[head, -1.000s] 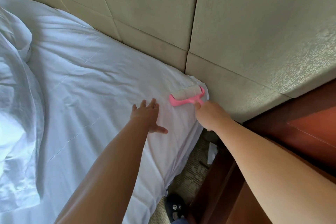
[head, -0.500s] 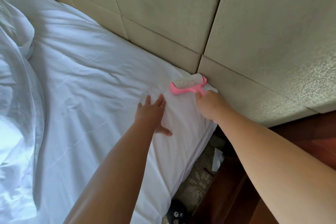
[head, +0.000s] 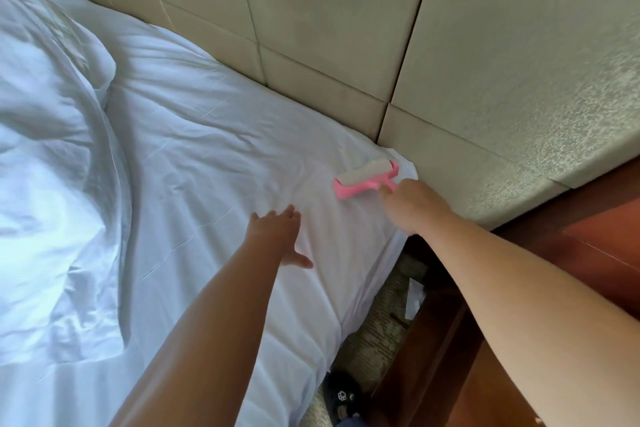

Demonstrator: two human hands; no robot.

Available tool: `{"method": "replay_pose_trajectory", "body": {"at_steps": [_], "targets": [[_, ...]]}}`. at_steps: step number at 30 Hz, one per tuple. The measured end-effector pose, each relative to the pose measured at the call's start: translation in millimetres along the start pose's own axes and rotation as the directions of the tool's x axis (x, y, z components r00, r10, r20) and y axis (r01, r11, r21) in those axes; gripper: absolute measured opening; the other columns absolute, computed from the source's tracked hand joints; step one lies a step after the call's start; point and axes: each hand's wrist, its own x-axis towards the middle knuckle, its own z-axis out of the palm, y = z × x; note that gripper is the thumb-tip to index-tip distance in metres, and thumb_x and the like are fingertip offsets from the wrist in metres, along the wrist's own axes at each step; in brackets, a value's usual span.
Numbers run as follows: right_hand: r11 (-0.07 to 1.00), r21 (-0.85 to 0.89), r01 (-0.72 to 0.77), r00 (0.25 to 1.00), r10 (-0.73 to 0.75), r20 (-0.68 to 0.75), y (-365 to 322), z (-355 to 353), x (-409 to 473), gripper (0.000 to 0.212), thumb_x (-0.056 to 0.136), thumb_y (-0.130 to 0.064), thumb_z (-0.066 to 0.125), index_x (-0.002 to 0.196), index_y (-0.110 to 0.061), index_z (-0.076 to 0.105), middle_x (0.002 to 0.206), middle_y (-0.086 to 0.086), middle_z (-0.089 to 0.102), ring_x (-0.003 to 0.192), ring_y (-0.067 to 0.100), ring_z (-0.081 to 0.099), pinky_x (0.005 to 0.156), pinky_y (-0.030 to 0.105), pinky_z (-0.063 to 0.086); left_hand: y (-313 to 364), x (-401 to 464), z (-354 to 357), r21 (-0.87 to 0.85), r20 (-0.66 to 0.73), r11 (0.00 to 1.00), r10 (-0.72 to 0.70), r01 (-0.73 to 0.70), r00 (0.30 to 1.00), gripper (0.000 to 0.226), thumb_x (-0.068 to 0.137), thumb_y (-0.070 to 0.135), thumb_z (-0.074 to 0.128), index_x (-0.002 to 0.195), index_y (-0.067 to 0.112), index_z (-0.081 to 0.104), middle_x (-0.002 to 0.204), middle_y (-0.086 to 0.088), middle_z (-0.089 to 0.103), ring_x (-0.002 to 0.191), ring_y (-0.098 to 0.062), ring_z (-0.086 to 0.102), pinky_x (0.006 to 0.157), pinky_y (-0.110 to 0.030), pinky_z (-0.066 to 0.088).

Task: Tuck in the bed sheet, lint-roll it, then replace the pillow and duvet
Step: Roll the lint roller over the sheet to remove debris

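Observation:
The white bed sheet (head: 214, 149) covers the mattress up to the padded headboard. A pink lint roller (head: 365, 177) with a white sticky roll lies on the sheet at the bed's top right corner. My right hand (head: 412, 204) grips its pink handle, which the hand mostly hides. My left hand (head: 277, 236) rests flat on the sheet a little to the left of the roller, fingers straight and spread. A bunched white duvet (head: 52, 184) is heaped on the left part of the bed.
The beige padded headboard (head: 346, 28) runs along the top. A dark wooden nightstand (head: 571, 270) stands right of the bed. In the narrow carpeted gap (head: 377, 329) lie a white paper scrap (head: 414, 302) and a dark slipper (head: 341, 395).
The roller has come back slightly from the headboard, toward me and to the left on the sheet. My left hand has stayed flat on the sheet.

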Motion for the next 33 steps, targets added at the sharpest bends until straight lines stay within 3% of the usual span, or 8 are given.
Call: {"method": "replay_pose_trajectory", "body": {"at_steps": [3,7,12,14,17,20,25,33], "targets": [[1.000,-0.012,0.022,1.000,-0.022,0.011,-11,9,-31,0.056,0.101,-0.049,0.025,0.112,-0.004,0.057,0.068,0.001,0.049,0.059,0.013,0.046,0.051,0.026,0.031,-4,-29,1,0.001,-0.025,1.000,-0.006,0.006,1.000,0.103,0.079,0.066,0.060,0.153,0.015,0.010,0.161,0.003,0.006,0.142,-0.024,0.024,0.115,-0.047,0.021],[0.998,0.008,0.067,0.997,-0.067,0.024,-26,22,-71,0.054,0.102,-0.046,0.025,0.119,-0.004,0.052,0.072,0.002,0.052,0.062,0.016,0.052,0.054,0.026,0.036,-23,-71,7,-0.002,-0.055,0.999,-0.054,0.054,0.997,0.103,0.080,0.067,0.058,0.153,0.015,0.007,0.161,0.002,0.002,0.145,-0.024,0.016,0.116,-0.048,0.018],[0.991,-0.058,0.118,0.991,-0.114,0.074,-39,57,-105,0.045,0.100,-0.052,0.023,0.078,-0.018,0.042,0.065,-0.001,0.043,0.055,0.012,0.041,0.050,0.026,0.033,-57,-120,40,-0.030,-0.041,0.992,-0.127,0.126,0.991,0.102,0.080,0.066,0.058,0.152,0.014,0.009,0.161,0.000,0.002,0.145,-0.025,0.015,0.116,-0.049,0.018],[0.987,-0.060,0.148,0.987,-0.144,0.068,-47,65,-115,0.044,0.100,-0.052,0.023,0.085,-0.016,0.046,0.066,-0.001,0.043,0.056,0.012,0.040,0.050,0.026,0.030,-69,-137,49,-0.046,-0.040,0.986,-0.160,0.158,0.986,0.099,0.082,0.064,0.057,0.153,0.014,0.008,0.161,0.000,0.000,0.146,-0.026,0.012,0.117,-0.049,0.016],[0.980,-0.081,0.183,0.983,-0.179,0.048,-63,62,-135,0.048,0.099,-0.052,0.024,0.077,-0.015,0.045,0.066,-0.001,0.045,0.056,0.012,0.041,0.049,0.026,0.031,-81,-166,52,-0.077,-0.055,0.981,-0.183,0.179,0.982,0.095,0.086,0.062,0.054,0.153,0.014,0.008,0.161,0.000,-0.001,0.146,-0.025,0.011,0.117,-0.048,0.015],[0.968,-0.117,0.222,0.975,-0.218,0.039,-85,44,-162,0.046,0.100,-0.051,0.023,0.082,-0.015,0.045,0.067,0.001,0.048,0.055,0.013,0.045,0.048,0.027,0.032,-96,-202,42,-0.083,-0.077,0.980,-0.187,0.181,0.979,0.090,0.089,0.060,0.051,0.153,0.013,0.008,0.161,0.000,-0.001,0.147,-0.023,0.011,0.117,-0.048,0.015],[0.941,-0.175,0.291,0.954,-0.300,-0.029,-135,-2,-214,0.056,0.100,-0.051,0.021,0.119,-0.008,0.051,0.075,0.003,0.056,0.057,0.015,0.051,0.049,0.026,0.035,-131,-269,-7,-0.106,-0.195,0.966,-0.254,0.237,0.947,0.083,0.092,0.056,0.047,0.153,0.014,0.009,0.161,0.001,0.000,0.147,-0.021,0.011,0.117,-0.045,0.016],[0.896,-0.212,0.391,0.899,-0.421,-0.118,-202,-54,-305,0.052,0.098,-0.056,0.019,0.099,-0.014,0.049,0.073,-0.002,0.050,0.059,0.014,0.051,0.049,0.025,0.031,-163,-396,-79,-0.142,-0.333,0.952,-0.305,0.272,0.892,0.074,0.097,0.051,0.042,0.153,0.012,0.012,0.161,-0.001,0.004,0.145,-0.021,0.016,0.114,-0.042,0.025]]}}
